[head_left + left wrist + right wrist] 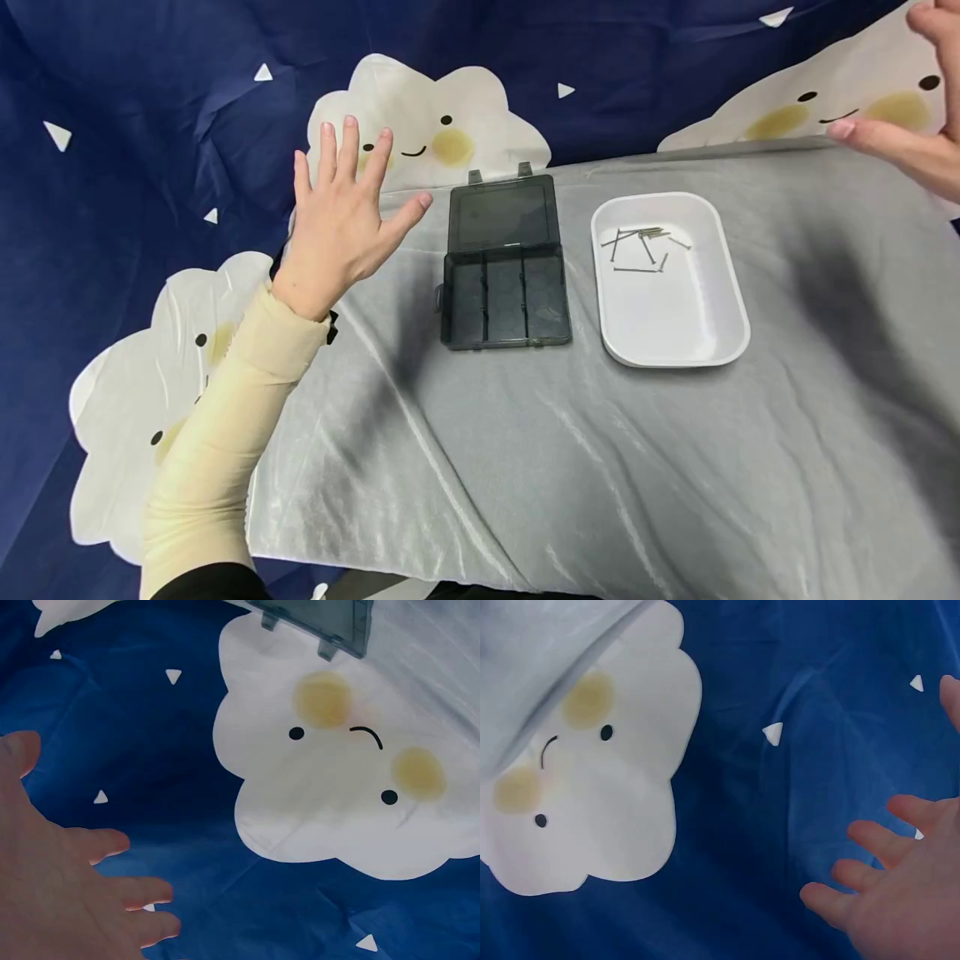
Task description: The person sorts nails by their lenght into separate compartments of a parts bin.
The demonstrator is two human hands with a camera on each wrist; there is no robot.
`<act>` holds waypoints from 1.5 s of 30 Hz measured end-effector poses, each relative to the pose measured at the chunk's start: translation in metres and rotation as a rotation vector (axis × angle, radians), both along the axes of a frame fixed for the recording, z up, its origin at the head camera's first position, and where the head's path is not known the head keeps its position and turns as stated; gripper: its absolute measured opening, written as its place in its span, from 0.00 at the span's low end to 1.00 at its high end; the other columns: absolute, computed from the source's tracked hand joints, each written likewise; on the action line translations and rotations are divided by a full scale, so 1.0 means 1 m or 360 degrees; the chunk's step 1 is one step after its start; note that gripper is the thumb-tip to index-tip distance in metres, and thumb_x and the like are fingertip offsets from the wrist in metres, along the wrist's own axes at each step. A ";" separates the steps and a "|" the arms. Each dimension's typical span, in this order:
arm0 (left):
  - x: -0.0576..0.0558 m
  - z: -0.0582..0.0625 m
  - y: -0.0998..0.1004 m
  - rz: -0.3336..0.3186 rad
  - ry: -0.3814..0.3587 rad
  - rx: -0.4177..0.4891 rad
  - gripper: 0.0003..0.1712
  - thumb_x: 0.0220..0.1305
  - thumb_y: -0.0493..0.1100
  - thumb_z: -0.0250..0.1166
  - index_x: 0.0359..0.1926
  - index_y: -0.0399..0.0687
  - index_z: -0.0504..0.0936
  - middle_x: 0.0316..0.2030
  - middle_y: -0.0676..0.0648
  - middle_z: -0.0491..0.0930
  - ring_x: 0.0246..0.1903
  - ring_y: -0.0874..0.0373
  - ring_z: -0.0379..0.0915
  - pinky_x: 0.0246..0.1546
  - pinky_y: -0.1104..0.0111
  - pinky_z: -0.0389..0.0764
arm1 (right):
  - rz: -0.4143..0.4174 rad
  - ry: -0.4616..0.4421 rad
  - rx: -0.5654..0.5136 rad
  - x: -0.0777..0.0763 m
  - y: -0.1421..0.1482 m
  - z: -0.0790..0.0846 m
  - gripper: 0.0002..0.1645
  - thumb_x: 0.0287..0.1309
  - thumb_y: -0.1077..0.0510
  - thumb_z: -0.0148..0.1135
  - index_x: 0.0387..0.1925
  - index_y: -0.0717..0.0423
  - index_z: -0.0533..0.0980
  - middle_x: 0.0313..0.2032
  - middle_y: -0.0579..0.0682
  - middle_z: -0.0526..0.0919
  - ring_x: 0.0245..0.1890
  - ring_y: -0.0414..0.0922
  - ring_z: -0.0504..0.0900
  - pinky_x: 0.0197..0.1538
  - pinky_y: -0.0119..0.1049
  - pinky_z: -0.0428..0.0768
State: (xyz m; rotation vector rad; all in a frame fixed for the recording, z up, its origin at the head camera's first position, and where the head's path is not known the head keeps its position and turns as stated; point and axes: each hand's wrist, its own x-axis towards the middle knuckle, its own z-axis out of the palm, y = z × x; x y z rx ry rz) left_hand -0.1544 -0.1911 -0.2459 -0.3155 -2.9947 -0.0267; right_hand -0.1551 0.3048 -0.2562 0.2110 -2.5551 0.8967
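My left hand (341, 221) is raised with its fingers spread, to the left of a dark grey see-through plastic box (504, 296). It touches nothing. The box lies with its lid (504, 215) folded back, and dividers split it into 3 compartments with no loose items visible in them. Right of it stands a white tray (675, 325) with several screws or nails (637, 268) lying loose toward its far end. At the upper right edge of the head view is my right hand (926, 137), partly cut off. In the right wrist view, the fingers (881, 841) are extended and hold nothing.
A wrinkled grey cloth (480, 450) covers the table under the box and tray. Behind and to the left hangs a dark blue fabric (187, 50) printed with white clouds and small triangles. The cloth's far edge runs just behind the box.
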 end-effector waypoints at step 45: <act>-0.001 -0.145 -0.018 0.0746 -0.1209 0.2012 0.33 0.71 0.54 0.52 0.68 0.38 0.60 0.59 0.35 0.65 0.48 0.49 0.69 0.60 0.49 0.75 | 0.0221 -0.0147 0.0114 -0.011 -0.057 -0.026 0.20 0.58 0.57 0.61 0.50 0.62 0.76 0.39 0.18 0.64 0.39 0.14 0.61 0.41 0.10 0.60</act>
